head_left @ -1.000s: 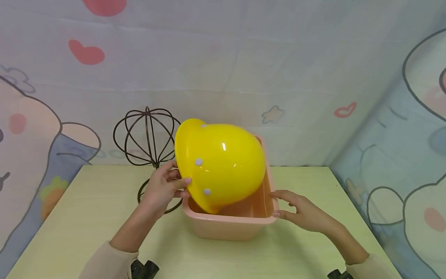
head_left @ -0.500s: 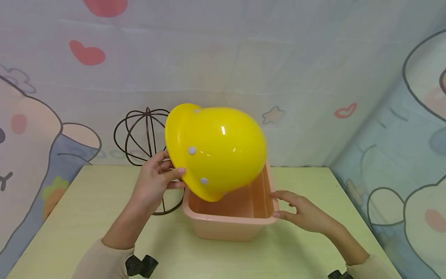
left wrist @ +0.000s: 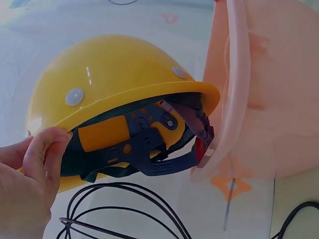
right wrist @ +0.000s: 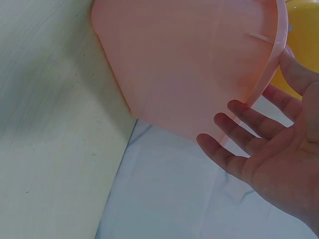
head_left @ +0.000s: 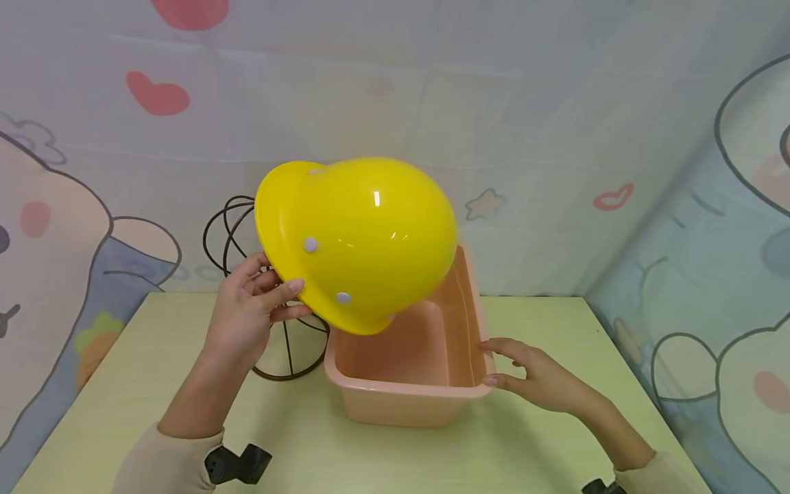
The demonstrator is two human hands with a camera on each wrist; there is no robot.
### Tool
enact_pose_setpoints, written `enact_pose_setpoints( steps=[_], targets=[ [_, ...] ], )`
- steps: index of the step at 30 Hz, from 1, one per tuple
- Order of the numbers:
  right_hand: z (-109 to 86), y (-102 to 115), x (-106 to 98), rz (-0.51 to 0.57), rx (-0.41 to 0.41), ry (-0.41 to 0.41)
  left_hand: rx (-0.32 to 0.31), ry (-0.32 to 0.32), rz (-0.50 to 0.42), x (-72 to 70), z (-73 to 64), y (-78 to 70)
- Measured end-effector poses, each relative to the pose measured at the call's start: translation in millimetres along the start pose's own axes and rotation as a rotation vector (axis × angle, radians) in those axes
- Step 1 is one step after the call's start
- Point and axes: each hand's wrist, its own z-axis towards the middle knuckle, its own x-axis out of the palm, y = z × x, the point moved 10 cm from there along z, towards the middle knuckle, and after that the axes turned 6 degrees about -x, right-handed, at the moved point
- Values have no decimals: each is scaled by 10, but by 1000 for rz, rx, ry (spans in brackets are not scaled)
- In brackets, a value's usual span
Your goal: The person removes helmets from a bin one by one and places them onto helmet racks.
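My left hand (head_left: 237,315) grips a yellow hard hat (head_left: 370,233) by its brim, thumb on the outer face and fingers underneath. The hat is tilted on its side above the pink plastic bin (head_left: 404,405), crown to the right. In the left wrist view its dark suspension harness (left wrist: 149,147) shows inside the shell. At the bin's right rim rests my right hand (head_left: 537,377), thumb and index touching the edge. The right wrist view shows the remaining fingers (right wrist: 234,134) extended loosely outside the bin wall. Behind the hat and left hand stands a dark wire stand (head_left: 291,377), partly hidden.
Everything stands on a pale wooden table (head_left: 555,336) against a printed cloth backdrop (head_left: 382,96). The bin's inside shows bare in front. A black wrist camera (head_left: 237,464) is strapped at the left sleeve.
My left hand has lifted the hard hat up and leftward out of the bin, so it now covers more of the wire stand. The right hand has kept its place at the rim.
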Motion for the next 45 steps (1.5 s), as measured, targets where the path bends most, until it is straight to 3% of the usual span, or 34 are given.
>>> enact_pose_setpoints(
  steps=[19, 27, 37, 45],
  targets=[
    [-17, -40, -2, 5, 20, -6, 134, -42, -246, -229, -37, -191],
    [-28, -68, -2, 7, 29, -7, 152, -90, -401, -409, -38, -155],
    [-17, -69, 8, 5, 26, -5, 176, -101, -480, -607, -68, -116],
    [-31, -67, -2, 11, 25, -12, 165, -117, -607, -747, -69, -10]
  ],
)
